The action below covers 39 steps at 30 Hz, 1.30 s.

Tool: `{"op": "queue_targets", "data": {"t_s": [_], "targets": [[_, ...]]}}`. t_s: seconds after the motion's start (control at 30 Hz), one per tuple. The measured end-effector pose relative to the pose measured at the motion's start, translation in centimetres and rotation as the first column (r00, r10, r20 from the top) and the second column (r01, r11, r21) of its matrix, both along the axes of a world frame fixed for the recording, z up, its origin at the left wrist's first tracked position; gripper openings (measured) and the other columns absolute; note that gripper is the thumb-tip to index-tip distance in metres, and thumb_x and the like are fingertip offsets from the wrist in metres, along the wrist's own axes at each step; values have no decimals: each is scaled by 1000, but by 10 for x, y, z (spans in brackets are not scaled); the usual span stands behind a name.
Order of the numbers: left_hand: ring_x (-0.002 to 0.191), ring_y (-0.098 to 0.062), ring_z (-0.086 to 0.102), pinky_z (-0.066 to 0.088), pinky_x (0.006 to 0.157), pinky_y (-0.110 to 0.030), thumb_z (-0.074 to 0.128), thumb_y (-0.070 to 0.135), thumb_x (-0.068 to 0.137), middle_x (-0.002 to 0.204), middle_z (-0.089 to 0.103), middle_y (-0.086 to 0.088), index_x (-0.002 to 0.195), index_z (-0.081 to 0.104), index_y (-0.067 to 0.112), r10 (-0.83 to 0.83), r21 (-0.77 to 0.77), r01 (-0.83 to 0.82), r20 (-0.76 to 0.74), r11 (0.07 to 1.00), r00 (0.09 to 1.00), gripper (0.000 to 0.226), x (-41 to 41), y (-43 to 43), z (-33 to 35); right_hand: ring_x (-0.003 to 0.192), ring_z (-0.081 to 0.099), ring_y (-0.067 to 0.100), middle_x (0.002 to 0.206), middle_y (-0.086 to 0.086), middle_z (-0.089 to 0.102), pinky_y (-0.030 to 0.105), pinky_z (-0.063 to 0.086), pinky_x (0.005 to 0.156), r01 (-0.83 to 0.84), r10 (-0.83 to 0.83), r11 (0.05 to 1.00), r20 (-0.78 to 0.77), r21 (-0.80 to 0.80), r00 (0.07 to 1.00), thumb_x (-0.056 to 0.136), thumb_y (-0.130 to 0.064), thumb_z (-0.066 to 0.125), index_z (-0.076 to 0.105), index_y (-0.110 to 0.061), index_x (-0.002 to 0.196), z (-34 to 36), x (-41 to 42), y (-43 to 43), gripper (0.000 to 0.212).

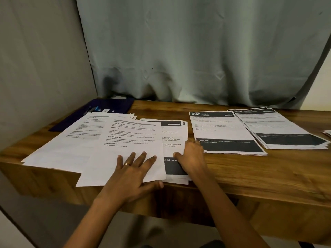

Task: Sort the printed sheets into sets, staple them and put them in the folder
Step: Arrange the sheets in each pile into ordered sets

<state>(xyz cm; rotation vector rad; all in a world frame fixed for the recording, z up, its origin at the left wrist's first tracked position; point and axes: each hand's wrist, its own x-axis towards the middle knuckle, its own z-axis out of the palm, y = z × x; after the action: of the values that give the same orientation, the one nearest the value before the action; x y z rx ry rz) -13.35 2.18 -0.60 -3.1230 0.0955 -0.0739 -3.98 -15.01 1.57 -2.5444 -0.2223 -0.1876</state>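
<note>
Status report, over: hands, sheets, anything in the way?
Left hand flat on top sheet. Right hand grips dark-banded stack edge. Folder partly under sheets.

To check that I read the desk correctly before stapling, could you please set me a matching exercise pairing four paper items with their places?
Things:
1 dark blue folder
2 sheet headed 2437
3 stack headed 3638
4 TASK GOAL sheet

Places:
A under the left hand, overhanging the table edge
B far left corner, partly under sheets
C right of every other listed item
D just right of the right hand gripping the dark-banded stack

Pairs: 1-B, 2-D, 3-C, 4-A
</note>
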Motion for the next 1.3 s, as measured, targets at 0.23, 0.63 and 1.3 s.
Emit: {"op": "queue_targets", "data": {"t_s": [0.23,0.63,1.3], "targets": [[148,-27,-3,-13,112,-48,-27,93,41,160,-8,6,149,-8,43,6,-3,-6,-9,1000,1000,121,3,2,0,112,58,22,125,9,57,20,47,74,14,-13,977,-5,214,1000,84,-4,70,49,-4,122,5,1,-2,44],[148,-28,-2,-7,115,-52,-16,93,50,161,-5,4,150,-4,42,8,-23,-8,-18,1000,1000,113,0,7,2,81,64,20,97,7,68,27,50,64,117,-146,982,200,151,969,95,-25,57,66,-9,101,25,-1,-11,20],[113,-11,39,47,88,-26,47,84,70,125,36,-1,115,46,15,107,-338,240,751,910,652,82,-26,-5,16,100,62,24,115,13,65,16,39,71,4,-213,834,315,551,925,96,-13,53,62,0,111,71,9,-20,22]]}}
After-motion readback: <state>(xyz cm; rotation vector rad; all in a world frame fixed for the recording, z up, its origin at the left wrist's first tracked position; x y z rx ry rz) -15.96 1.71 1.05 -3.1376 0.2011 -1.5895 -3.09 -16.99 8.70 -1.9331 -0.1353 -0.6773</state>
